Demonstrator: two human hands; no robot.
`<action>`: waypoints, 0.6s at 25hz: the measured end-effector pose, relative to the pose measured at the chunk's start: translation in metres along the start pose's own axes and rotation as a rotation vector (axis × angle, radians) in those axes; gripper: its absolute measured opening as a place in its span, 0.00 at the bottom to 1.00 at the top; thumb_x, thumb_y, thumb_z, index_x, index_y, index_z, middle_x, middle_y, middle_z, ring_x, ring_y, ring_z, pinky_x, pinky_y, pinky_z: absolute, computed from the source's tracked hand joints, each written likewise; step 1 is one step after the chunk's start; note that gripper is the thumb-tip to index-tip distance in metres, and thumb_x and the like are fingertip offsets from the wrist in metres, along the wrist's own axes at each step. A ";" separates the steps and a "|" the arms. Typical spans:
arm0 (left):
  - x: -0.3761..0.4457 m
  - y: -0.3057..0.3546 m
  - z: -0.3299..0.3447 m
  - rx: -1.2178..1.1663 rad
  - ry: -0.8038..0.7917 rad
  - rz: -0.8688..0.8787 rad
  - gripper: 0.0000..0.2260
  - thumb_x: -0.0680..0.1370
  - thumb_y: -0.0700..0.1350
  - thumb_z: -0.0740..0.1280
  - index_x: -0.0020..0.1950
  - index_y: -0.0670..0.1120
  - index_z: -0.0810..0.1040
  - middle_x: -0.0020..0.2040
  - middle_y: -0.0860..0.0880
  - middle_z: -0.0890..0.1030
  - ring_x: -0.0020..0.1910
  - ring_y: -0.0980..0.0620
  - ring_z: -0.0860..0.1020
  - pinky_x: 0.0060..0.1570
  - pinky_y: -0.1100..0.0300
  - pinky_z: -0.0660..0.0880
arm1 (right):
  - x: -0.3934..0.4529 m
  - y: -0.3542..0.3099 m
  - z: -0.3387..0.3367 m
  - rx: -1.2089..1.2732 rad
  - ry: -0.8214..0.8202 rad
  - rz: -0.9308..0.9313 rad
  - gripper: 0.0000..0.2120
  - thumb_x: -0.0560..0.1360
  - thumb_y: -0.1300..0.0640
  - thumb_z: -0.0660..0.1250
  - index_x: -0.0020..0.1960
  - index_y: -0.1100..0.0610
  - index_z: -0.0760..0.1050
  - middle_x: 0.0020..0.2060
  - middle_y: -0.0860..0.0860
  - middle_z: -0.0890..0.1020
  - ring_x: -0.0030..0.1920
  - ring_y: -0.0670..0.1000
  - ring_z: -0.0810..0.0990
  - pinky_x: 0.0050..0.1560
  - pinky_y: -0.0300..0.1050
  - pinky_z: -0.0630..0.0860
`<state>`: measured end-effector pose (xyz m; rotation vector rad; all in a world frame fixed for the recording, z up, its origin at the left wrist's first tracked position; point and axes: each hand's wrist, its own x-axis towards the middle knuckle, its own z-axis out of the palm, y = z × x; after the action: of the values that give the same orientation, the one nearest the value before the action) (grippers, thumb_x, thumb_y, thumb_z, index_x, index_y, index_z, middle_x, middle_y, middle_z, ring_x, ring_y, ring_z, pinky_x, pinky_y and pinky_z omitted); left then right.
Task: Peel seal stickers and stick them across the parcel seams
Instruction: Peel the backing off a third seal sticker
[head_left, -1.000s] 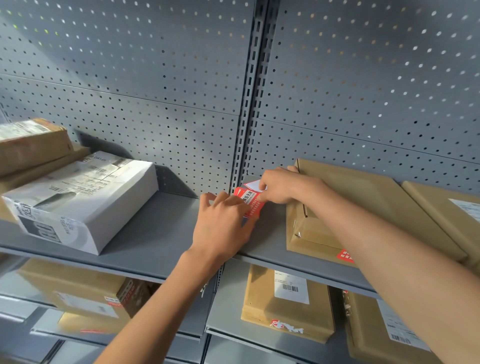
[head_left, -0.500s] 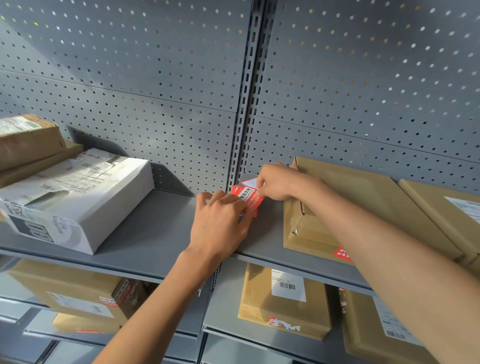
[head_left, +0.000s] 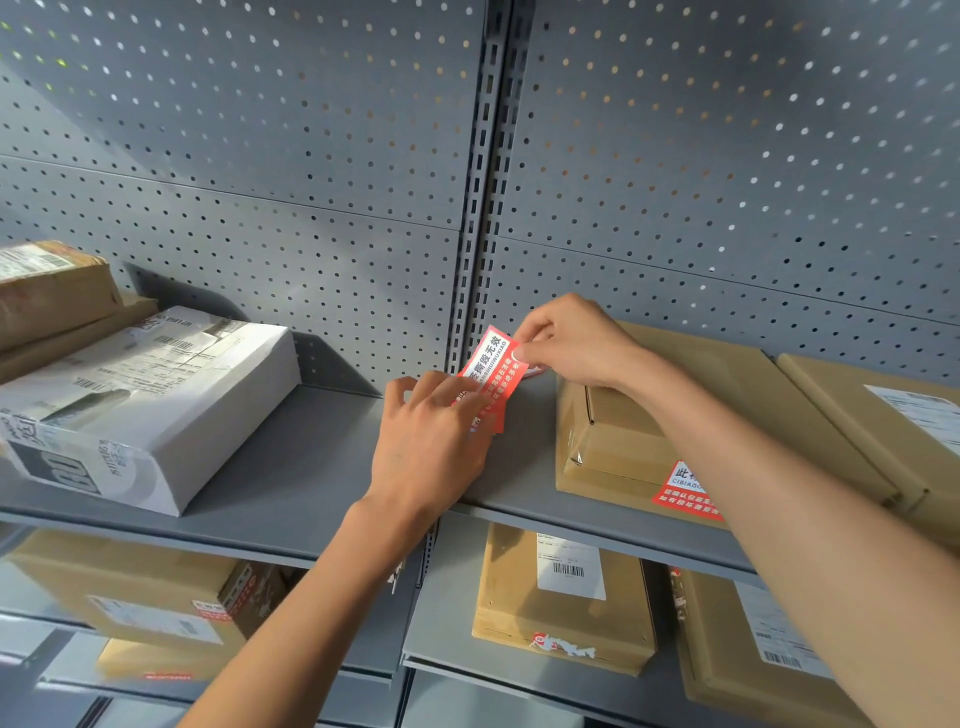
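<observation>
The right hand (head_left: 569, 345) pinched the upper end of a red seal sticker (head_left: 492, 371) between thumb and forefinger. The left hand (head_left: 434, 439) gripped the lower part of the sticker strip, fingers curled over it; whether a backing sheet lay beneath the fingers could not be told. Both hands were held above the grey shelf (head_left: 291, 467), just left of the brown parcel (head_left: 649, 421).

Compared with half a second earlier, the right hand had risen and drawn away from the left. More of the sticker's printed face was exposed, and the strip stood stretched at a slant between the two hands. This indicated that peeling was under way and close to complete.

The brown parcel already carried one red sticker (head_left: 685, 491) across its lower front edge. The flap seam on its near end face appeared uncovered, and was judged the likely site for the sticker in hand. A white parcel (head_left: 150, 400) lay well apart on the left of the shelf.
</observation>
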<state>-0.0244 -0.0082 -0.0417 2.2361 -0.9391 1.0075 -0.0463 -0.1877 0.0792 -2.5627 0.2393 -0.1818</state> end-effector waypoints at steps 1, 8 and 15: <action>0.003 0.001 -0.003 -0.009 0.044 0.031 0.10 0.78 0.50 0.66 0.49 0.49 0.87 0.53 0.51 0.87 0.50 0.44 0.82 0.48 0.46 0.74 | -0.006 0.000 -0.006 0.037 0.025 -0.009 0.02 0.76 0.60 0.74 0.46 0.55 0.85 0.43 0.51 0.88 0.44 0.48 0.86 0.56 0.52 0.82; 0.054 0.038 -0.042 -0.377 0.189 -0.089 0.13 0.78 0.47 0.73 0.61 0.48 0.85 0.63 0.50 0.83 0.60 0.48 0.78 0.56 0.52 0.73 | -0.071 0.017 -0.047 0.510 0.282 0.002 0.05 0.78 0.61 0.72 0.45 0.52 0.82 0.40 0.49 0.88 0.39 0.46 0.83 0.53 0.45 0.80; 0.103 0.133 -0.044 -1.242 -0.053 -0.524 0.19 0.77 0.39 0.76 0.66 0.45 0.78 0.46 0.47 0.87 0.40 0.52 0.83 0.40 0.61 0.80 | -0.150 0.067 -0.098 0.841 0.443 0.006 0.03 0.79 0.62 0.71 0.50 0.56 0.83 0.40 0.49 0.87 0.41 0.47 0.83 0.59 0.51 0.80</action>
<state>-0.0939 -0.1017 0.0870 1.2858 -0.6322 0.0193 -0.2194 -0.2629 0.1133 -1.6642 0.2615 -0.6891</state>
